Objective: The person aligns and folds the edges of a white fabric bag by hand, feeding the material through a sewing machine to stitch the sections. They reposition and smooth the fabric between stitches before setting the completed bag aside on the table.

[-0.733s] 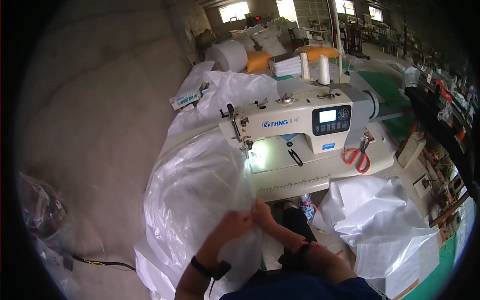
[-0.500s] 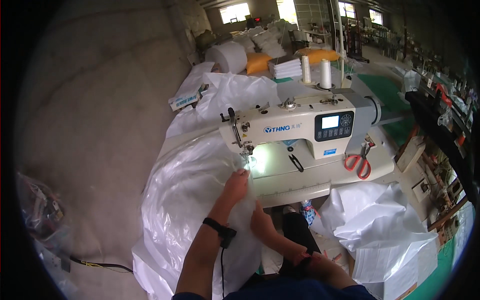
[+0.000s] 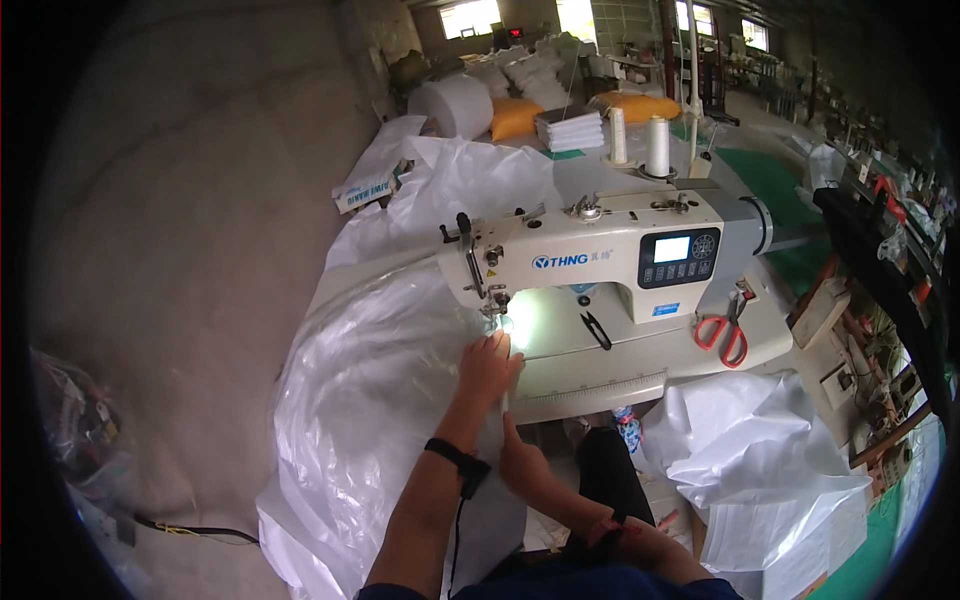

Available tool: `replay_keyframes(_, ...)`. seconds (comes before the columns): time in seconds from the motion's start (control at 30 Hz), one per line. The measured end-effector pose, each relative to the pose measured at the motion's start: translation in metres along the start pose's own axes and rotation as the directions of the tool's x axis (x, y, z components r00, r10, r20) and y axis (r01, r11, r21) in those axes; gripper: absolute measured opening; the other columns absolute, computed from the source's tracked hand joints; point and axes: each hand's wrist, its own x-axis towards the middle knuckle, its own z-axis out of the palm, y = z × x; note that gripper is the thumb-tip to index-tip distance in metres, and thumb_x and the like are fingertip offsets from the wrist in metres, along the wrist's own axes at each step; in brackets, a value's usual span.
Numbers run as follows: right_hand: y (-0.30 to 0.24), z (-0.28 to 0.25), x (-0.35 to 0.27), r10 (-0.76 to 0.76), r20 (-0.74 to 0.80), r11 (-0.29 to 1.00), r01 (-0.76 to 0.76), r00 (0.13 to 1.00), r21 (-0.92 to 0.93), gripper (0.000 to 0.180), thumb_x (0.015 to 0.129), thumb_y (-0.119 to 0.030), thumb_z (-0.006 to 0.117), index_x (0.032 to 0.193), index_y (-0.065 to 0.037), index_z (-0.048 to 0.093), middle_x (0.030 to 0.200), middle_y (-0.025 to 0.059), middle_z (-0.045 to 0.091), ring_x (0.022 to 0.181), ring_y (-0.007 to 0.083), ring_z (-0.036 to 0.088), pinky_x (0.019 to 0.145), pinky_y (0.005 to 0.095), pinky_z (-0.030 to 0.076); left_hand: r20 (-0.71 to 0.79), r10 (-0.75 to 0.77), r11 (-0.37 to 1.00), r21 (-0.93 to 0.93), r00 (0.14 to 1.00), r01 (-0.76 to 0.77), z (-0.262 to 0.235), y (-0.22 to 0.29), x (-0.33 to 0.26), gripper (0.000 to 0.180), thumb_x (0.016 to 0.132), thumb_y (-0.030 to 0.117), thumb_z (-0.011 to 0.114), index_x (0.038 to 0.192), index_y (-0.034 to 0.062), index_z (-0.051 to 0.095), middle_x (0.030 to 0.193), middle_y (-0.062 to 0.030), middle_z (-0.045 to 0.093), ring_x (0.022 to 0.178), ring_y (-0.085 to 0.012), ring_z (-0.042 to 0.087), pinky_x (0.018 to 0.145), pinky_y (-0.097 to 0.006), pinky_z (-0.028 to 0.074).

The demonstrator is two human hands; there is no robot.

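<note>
A white sewing machine (image 3: pixel 590 255) stands with its lamp lit over the needle area. A large sheet of shiny, translucent white plastic (image 3: pixel 350 400) is bunched to the left of it, its edge running under the needle end. My left hand (image 3: pixel 485 368) lies on that edge just in front of the presser foot, fingers stretched forward and thumb apart on the machine bed. Nearer to me, my right hand (image 3: pixel 525 465) is closed on the same edge, below the front of the bed; its fingers are partly hidden. The needle itself is too small to make out.
Black thread snips (image 3: pixel 596 330) and red-handled scissors (image 3: pixel 722 338) lie on the machine bed. Thread cones (image 3: pixel 657 147) stand behind. More white sheeting (image 3: pixel 755 450) is heaped at the right, and a paper-white roll (image 3: pixel 452 106) sits at the back.
My left hand's thumb has spread from its fingers, and the hand now lies flatter. The right hand stays on the edge, slightly lower. The whole view has shifted a little.
</note>
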Motion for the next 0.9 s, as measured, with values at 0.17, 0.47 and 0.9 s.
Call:
replay_keyframes(0.17, 0.002, -0.002, -0.002, 0.143, 0.145, 0.986, -0.153, 0.979, 0.064, 0.075, 0.080, -0.010, 0.052, 0.142, 0.001, 0.012, 0.065, 0.0234, 0.061, 0.060, 0.0399, 0.062, 0.059, 0.0484, 0.050, -0.055, -0.078, 0.997, 0.016, 0.995, 0.079, -0.005, 0.008, -0.003, 0.045, 0.083, 0.035, 0.055, 0.117, 0.0056, 0.056, 0.118, -0.0118, 0.059, 0.108, -0.0286, 0.053, 0.092, -0.041, 0.038)
replay_keyframes(0.47, -0.013, -0.029, -0.002, 0.174, 0.188, 0.983, -0.181, 0.967, 0.022, 0.070, 0.081, -0.015, 0.054, 0.140, 0.004, 0.022, 0.067, 0.0203, 0.062, 0.054, 0.0314, 0.063, 0.051, 0.0406, 0.050, 0.135, -0.257, 0.943, -0.181, 0.957, 0.278, -0.004, -0.002, 0.005, 0.037, 0.084, 0.027, 0.055, 0.114, 0.0051, 0.058, 0.115, -0.0126, 0.061, 0.106, -0.0298, 0.055, 0.091, -0.044, 0.038)
replay_keyframes(0.9, -0.014, -0.033, 0.018, 0.038, 0.082, 0.986, -0.024, 0.996, -0.164, 0.066, 0.080, -0.014, 0.052, 0.137, 0.005, 0.027, 0.064, 0.0144, 0.063, 0.053, 0.0269, 0.065, 0.047, 0.0403, 0.049, 0.072, -0.012, 1.000, -0.007, 0.997, 0.013, -0.033, 0.000, -0.037, 0.021, 0.082, 0.016, 0.057, 0.101, 0.0076, 0.062, 0.113, -0.0084, 0.062, 0.112, -0.0331, 0.052, 0.096, -0.049, 0.035)
